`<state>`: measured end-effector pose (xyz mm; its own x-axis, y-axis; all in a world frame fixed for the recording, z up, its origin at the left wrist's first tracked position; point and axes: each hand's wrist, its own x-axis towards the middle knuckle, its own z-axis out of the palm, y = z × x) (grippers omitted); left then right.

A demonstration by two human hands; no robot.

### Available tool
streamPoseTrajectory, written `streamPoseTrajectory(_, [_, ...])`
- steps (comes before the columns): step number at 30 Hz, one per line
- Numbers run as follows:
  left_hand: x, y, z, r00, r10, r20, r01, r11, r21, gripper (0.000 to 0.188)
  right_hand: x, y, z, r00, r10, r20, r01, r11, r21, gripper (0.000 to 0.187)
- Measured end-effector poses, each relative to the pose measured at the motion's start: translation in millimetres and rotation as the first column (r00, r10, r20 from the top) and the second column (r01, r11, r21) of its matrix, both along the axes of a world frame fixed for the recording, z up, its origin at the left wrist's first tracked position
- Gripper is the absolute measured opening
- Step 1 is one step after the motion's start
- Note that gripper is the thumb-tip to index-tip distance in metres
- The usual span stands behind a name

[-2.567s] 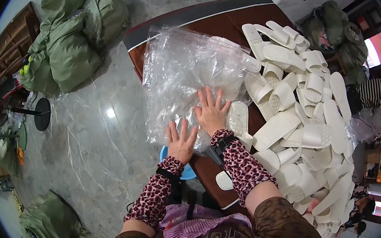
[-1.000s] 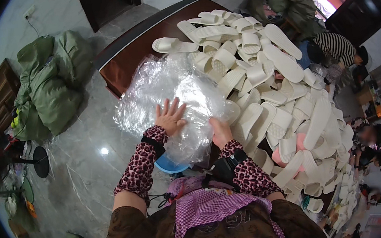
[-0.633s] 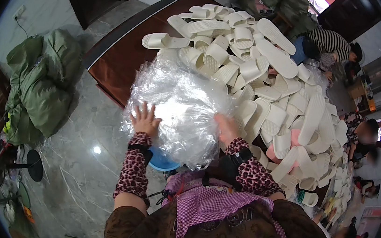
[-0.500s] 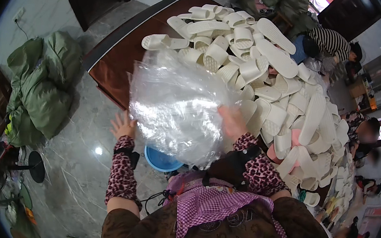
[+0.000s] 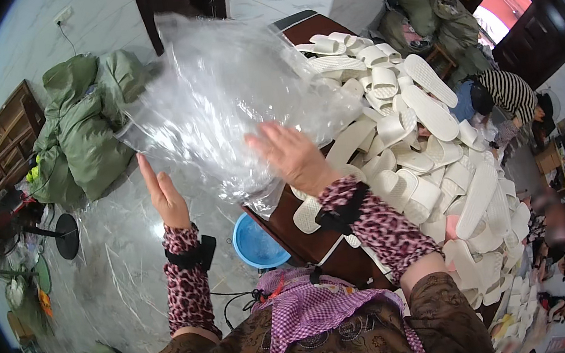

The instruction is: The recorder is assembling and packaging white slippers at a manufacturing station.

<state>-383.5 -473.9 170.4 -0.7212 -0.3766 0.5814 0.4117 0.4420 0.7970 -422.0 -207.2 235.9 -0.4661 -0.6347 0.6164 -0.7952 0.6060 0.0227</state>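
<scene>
While both hands are up: the clear bag (image 5: 231, 92) billows high above the desk (image 5: 318, 242).
Left hand (image 5: 165, 197): raised, fingers straight and spread wide, just under the bag's lower left edge; it grips nothing that I can see.
Right hand (image 5: 294, 154): palm flat against the film, fingers open; whether a fold is pinched behind it, I cannot tell.
Bag: in the air in front of the chest, crumpled, lower corner hanging near the desk edge.
Slippers (image 5: 426, 153): white heap covering the right of the desk, some just beside the right hand.
Basin (image 5: 255, 242): blue, on the floor by the desk corner, below the bag.
Sacks (image 5: 81, 123): green, piled on the floor well to the left.
Doing it well: my judgement, find two edges of the mouth and hold them apart; keep the film off the heap so it does not snag or drag slippers off.
Risk: thin film slips from flat palms.
</scene>
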Motion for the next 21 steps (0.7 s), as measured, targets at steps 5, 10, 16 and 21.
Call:
streamPoseTrajectory(5, [14.5,22.2,11.8,0.99,0.082,-0.113,-0.107,0.967,-0.232,0.048,9.2,4.1,-127.3,0.993,-0.107,0.044,0.095,0.969,0.227,0.051])
streamPoseTrajectory(10, [-2.4,69.3,-9.7,0.95,-0.126,0.287,0.281,0.748,-0.601,0.055,33.9,-0.3,-173.2,0.971,-0.157,0.179,0.085,0.931,0.356,0.053])
streamPoseTrajectory(16, [-32.9,98.3,-101.6,0.75,0.086,0.656,0.539,0.496,-0.681,0.063,47.7,9.1,-179.6,0.971,-0.115,0.21,0.018,0.911,0.413,0.047])
streamPoseTrajectory(21, [-19.1,96.5,-136.8,0.575,0.194,0.795,0.664,0.457,-0.592,0.061,52.6,19.3,-185.7,0.924,-0.079,0.374,-0.091,0.905,0.415,0.042])
